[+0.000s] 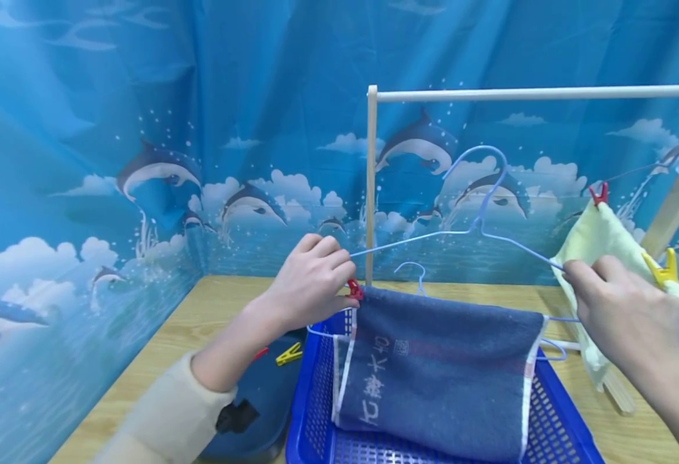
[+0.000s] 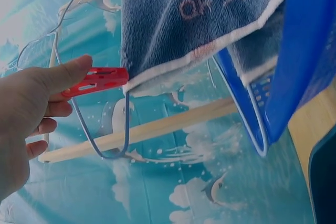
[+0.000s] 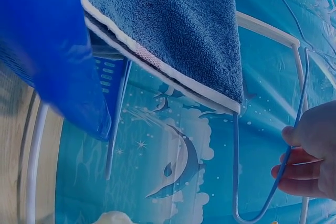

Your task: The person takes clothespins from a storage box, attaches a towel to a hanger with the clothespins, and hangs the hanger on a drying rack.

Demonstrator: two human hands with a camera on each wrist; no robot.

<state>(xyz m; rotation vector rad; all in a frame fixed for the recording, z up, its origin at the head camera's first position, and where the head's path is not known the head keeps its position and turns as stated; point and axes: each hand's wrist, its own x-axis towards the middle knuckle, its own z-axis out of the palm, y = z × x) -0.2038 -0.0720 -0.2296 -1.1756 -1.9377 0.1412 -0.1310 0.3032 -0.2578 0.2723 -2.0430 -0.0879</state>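
Note:
A dark blue towel (image 1: 443,374) with white edging hangs folded over the lower bar of a light blue wire hanger (image 1: 477,223). My left hand (image 1: 316,280) pinches a red clothespin (image 2: 102,80), whose jaws are on the towel's upper left corner at the bar. On the other side, my right hand (image 1: 629,309) grips the hanger's sloping right shoulder, with the wire running between thumb and fingers in the right wrist view. No clothespin shows at the towel's right corner (image 3: 233,100). The towel hangs in front of and over a blue basket (image 1: 295,419).
Another hanger hook (image 1: 422,280) shows behind the towel at the basket. At left, a dark tray (image 1: 272,393) holds a yellow clothespin (image 1: 289,354) and a red one. A wooden rack (image 1: 548,93) stands behind; a pale yellow cloth (image 1: 597,235) hangs clipped at right.

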